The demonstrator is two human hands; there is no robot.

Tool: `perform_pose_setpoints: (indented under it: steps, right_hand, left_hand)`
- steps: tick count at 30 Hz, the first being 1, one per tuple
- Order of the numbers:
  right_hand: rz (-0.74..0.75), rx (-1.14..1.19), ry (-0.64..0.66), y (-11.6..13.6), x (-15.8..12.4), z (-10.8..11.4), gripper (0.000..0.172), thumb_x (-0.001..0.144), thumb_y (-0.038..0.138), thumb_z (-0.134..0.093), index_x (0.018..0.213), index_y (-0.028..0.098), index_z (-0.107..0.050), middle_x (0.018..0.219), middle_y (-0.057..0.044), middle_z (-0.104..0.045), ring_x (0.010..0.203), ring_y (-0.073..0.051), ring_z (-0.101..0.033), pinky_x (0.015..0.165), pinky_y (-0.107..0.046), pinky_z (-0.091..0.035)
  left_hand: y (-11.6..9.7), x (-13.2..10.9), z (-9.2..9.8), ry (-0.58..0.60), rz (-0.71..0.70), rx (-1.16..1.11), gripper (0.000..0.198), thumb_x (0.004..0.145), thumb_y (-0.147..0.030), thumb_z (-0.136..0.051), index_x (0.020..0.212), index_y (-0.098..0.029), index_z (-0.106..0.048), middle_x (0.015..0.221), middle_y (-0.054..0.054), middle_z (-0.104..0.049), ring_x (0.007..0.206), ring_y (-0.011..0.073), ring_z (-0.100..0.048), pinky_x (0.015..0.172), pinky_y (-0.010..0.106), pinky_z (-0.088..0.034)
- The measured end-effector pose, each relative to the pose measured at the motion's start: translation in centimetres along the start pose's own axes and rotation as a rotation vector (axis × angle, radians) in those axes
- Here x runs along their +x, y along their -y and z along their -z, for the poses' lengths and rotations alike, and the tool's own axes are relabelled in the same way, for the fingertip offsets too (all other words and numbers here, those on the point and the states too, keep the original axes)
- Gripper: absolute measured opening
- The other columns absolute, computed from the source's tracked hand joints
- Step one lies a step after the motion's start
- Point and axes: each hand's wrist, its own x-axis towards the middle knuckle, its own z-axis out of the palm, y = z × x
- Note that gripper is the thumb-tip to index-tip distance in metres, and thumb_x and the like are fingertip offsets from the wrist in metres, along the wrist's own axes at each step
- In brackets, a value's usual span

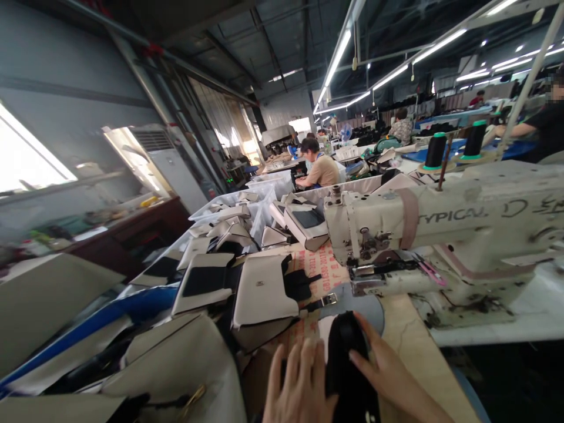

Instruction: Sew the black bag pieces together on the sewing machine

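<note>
At the bottom of the head view, my right hand (390, 373) grips a long black bag piece (346, 358) along its right edge, thumb on top. My left hand (297, 385) lies alongside it on the left, fingers stretched out and nearly flat, its thumb by the black piece. Something pale shows under the far end of that piece, partly hidden. Just beyond are a beige bag panel (262, 291) with black edging and a black strap with a metal buckle (328, 299). The sewing machine (379, 229) stands ahead and right of my hands.
Pink-handled snips (429, 271) rest on the machine arm. Several beige and black bag parts (202, 282) are piled left, with plastic bins (264, 208) behind. Black thread cones (436, 151) stand above the machine. A person (324, 167) sits farther back.
</note>
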Motion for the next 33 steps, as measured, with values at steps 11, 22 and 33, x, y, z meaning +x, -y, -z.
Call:
perform_pose_setpoints:
  steps: [11, 22, 33]
  right_hand:
    - [0.030, -0.002, 0.276, 4.8, 0.0, 5.8, 0.058, 0.077, 0.010, -0.035, 0.132, 0.029, -0.036, 0.124, 0.002, -0.051, 0.118, -0.017, -0.044, 0.102, -0.036, -0.032]
    - [-0.093, -0.180, 0.260, -0.7, 1.5, 7.4, 0.053, 0.081, 0.017, -0.035, 0.133, 0.030, -0.035, 0.134, 0.003, -0.039, 0.125, -0.016, -0.034, 0.106, -0.038, -0.024]
    - [0.017, -0.314, 0.274, -0.6, 4.5, 6.3, 0.048, 0.076, 0.013, -0.036, 0.121, 0.020, -0.053, 0.125, -0.001, -0.049, 0.117, -0.017, -0.045, 0.102, -0.033, -0.034]
  left_hand:
    - [0.9, 3.8, -2.1, 0.374, 0.136, -0.129, 0.039, 0.085, -0.019, -0.032, 0.119, -0.029, -0.050, 0.085, 0.007, -0.069, 0.081, 0.0245, -0.065, 0.065, 0.030, -0.046]
    - [-0.3, 6.1, -5.7, 0.315, 0.088, -0.400, 0.038, 0.082, -0.023, -0.044, 0.118, -0.032, -0.053, 0.092, 0.002, -0.068, 0.083, 0.0203, -0.064, 0.070, 0.025, -0.047]
    - [-0.6, 6.6, -7.3, 0.036, 0.056, -0.424, 0.019, 0.075, -0.034, -0.058, 0.093, -0.031, -0.065, 0.074, 0.001, -0.064, 0.065, 0.0164, -0.061, 0.053, 0.022, -0.046]
